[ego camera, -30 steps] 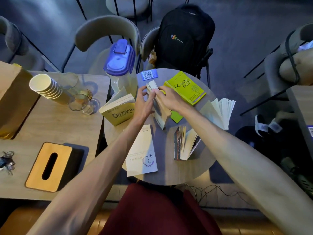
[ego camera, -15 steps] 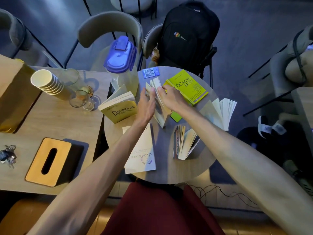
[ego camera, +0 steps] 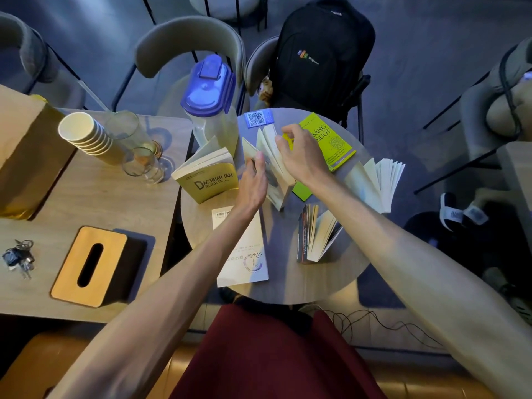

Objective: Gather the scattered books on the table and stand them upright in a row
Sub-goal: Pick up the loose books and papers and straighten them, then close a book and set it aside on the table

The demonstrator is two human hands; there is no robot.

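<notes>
On the round table point(ego camera: 288, 286) a cream paperback point(ego camera: 276, 180) stands on its edge with its pages fanned apart. My left hand point(ego camera: 254, 182) presses against its left side and my right hand point(ego camera: 299, 156) grips its pages from the right. A yellow-covered book point(ego camera: 207, 177) stands half open to the left. A lime-green book point(ego camera: 334, 139) lies flat at the back right, partly under my right hand. A white book point(ego camera: 247, 254) lies flat under my left forearm. A dark-spined book point(ego camera: 316, 237) and a fanned white book point(ego camera: 383, 180) stand open on the right.
A blue-lidded pitcher point(ego camera: 210, 90) stands at the table's back left, a QR card point(ego camera: 257, 118) beside it. The adjoining wooden table point(ego camera: 95, 197) holds stacked paper cups point(ego camera: 83, 136), glasses point(ego camera: 144, 165), a tissue box point(ego camera: 89, 266) and keys point(ego camera: 18, 256). A black backpack point(ego camera: 322, 56) sits on a chair behind.
Both hands stayed on the cream paperback. Its pages have fanned wider, my left hand slid down its left side and my right hand shifted up over the page tops.
</notes>
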